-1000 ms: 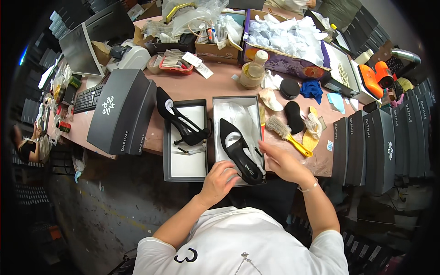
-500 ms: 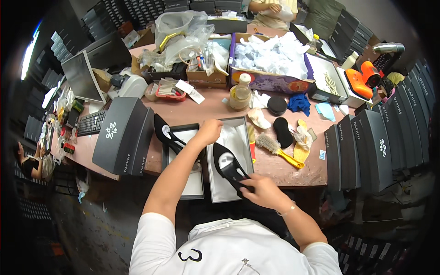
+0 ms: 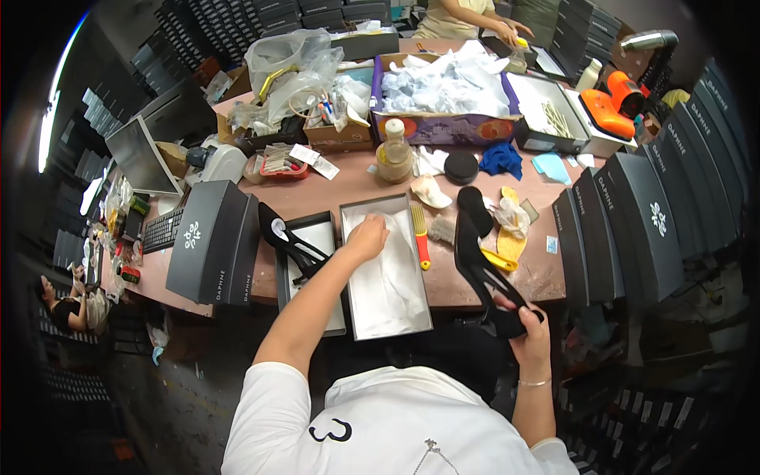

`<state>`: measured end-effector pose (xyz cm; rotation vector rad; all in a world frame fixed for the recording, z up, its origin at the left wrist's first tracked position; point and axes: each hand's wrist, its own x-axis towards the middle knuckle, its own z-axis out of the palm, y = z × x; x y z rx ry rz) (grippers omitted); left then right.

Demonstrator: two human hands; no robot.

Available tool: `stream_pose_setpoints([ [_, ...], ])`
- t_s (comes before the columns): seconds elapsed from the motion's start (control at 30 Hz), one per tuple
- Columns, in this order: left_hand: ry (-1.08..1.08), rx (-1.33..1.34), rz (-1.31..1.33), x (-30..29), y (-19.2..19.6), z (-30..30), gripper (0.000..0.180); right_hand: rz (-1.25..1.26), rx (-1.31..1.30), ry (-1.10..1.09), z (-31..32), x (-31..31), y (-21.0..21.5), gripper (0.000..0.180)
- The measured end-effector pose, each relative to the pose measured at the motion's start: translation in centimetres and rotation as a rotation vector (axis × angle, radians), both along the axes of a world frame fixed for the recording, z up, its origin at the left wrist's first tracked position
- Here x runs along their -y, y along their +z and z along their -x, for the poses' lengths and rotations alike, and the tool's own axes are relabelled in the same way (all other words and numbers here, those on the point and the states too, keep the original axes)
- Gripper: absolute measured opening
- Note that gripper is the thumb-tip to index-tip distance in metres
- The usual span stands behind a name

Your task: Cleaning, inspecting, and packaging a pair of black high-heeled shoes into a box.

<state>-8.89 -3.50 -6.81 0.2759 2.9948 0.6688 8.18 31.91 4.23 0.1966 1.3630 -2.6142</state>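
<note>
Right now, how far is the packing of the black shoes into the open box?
Done: the open box is lined with white tissue paper. In hand: the left hand presses on the tissue, and the right hand holds one black high-heeled shoe beside the box. Left: no shoe lies in the box; the second shoe sits on the lid.

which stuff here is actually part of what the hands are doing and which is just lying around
In use:
- black high-heeled shoe, held in the right hand
- white tissue paper, pressed by the left hand
- open shoe box holding that paper
- second black shoe

Lying about:
- yellow-and-red brush
- glue bottle
- orange tool
- closed black boxes
</note>
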Motion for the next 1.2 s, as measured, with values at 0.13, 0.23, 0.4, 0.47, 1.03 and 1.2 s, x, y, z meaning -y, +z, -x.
stream_pose_setpoints([
  [0.13, -0.273, 0.275, 0.093, -3.8, 2.8, -4.6, 0.032, -0.041, -0.038, -0.006, 0.5, -0.2, 1.5, 0.039],
  [0.23, -0.364, 0.391, 0.083, -5.6, 5.1, -11.8, 0.034, -0.062, -0.089, 0.016, 0.1, -0.8, 1.3, 0.041],
  [0.4, -0.016, 0.265, -0.039, -7.3, 3.4, -14.4, 0.033, -0.031, 0.003, 0.033, 0.1, 0.5, 0.9, 0.041],
  [0.47, 0.026, 0.147, -0.217, -6.0, 2.0, -13.5, 0.034, -0.048, -0.038, 0.013, 0.2, 0.8, 0.8, 0.041],
  [1.03, 0.127, -0.212, -0.249, -1.2, 16.6, -4.3, 0.026, 0.341, 0.019, -0.121, -0.7, -0.6, -1.3, 0.039],
  [1.2, 0.083, -0.487, -0.35, -1.6, 17.5, -3.3, 0.016, 0.249, -0.001, 0.114, -1.5, 0.1, 3.6, 0.04],
])
